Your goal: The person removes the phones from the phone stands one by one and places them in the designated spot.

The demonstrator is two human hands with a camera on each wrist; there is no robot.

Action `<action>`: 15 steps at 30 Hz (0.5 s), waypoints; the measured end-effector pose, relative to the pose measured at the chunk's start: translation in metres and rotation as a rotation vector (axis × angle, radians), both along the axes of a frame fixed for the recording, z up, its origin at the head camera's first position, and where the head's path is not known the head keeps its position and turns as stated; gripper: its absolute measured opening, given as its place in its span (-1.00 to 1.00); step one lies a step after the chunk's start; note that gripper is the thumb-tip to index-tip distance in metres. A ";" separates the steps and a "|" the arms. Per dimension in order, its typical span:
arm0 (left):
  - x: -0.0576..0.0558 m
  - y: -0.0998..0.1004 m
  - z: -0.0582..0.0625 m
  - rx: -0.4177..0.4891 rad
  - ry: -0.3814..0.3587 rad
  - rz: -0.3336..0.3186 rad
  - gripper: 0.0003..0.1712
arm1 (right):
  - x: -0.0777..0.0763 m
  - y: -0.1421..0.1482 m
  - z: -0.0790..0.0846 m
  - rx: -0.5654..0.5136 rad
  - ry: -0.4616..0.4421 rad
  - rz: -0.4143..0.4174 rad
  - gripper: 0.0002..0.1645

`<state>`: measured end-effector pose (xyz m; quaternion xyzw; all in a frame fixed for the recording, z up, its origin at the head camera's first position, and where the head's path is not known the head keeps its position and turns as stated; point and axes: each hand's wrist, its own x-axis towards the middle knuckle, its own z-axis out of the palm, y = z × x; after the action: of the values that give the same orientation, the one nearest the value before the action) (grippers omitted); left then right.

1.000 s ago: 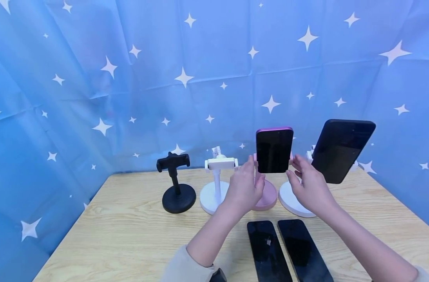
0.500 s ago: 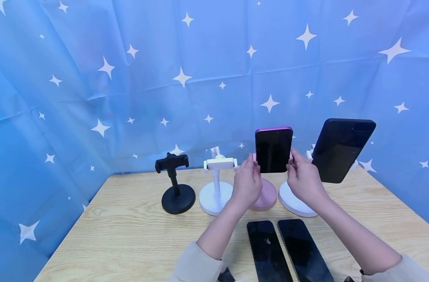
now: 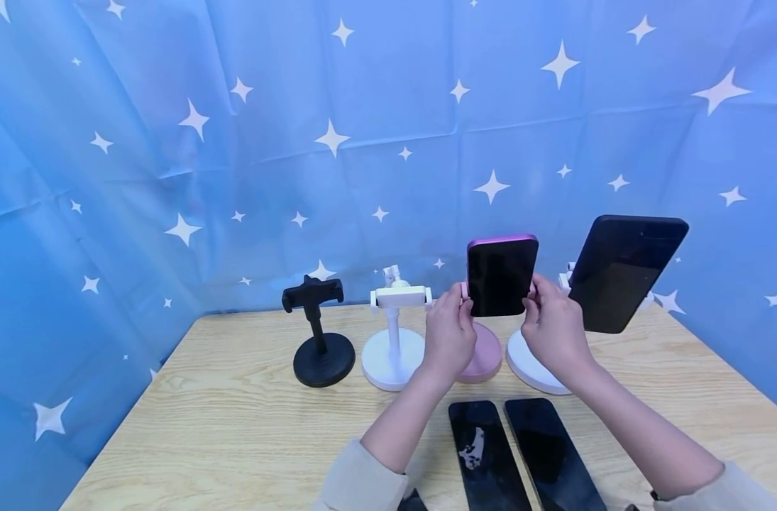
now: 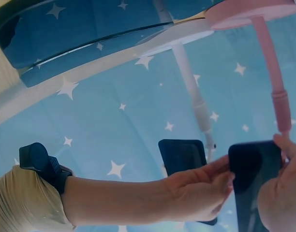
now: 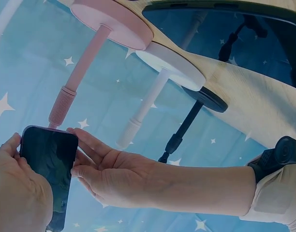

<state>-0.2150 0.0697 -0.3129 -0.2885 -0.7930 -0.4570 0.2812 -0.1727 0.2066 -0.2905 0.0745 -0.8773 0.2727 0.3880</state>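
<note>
A smartphone (image 3: 503,277) with a dark screen and a pinkish-purple frame stands upright in the clamp of a pink phone stand (image 3: 482,355). My left hand (image 3: 450,333) pinches its lower left edge at the clamp's end. On the opposite edge, my right hand (image 3: 555,328) grips the same phone with thumb in front and fingers behind. The phone's top leans back a little. Both hands also show in the left wrist view around the phone (image 4: 254,179). Most of the clamp is hidden behind the phone.
To the right, a white stand (image 3: 535,369) bears a larger tilted black phone (image 3: 627,273). A white stand (image 3: 393,355) and a black stand (image 3: 323,360) stand at left with bare clamps. Two black phones (image 3: 480,440) (image 3: 550,447) lie on the wooden table (image 3: 235,426) in front.
Both hands have closed in from beside the phone to grip its lower edges. Since half a second ago, the phone's top has tipped back, showing more of its purple top edge.
</note>
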 end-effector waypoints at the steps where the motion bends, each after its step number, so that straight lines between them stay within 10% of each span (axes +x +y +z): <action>1: 0.000 0.000 0.000 0.003 0.006 -0.002 -0.89 | 0.000 0.000 0.000 0.007 0.011 -0.004 -0.85; 15: -0.001 -0.007 -0.005 0.053 0.045 -0.072 -0.84 | 0.006 -0.001 0.001 0.087 0.123 -0.008 -0.80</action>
<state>-0.2155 0.0631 -0.3174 -0.3196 -0.7632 -0.4809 0.2899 -0.1669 0.2058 -0.2892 0.1046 -0.8632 0.2276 0.4383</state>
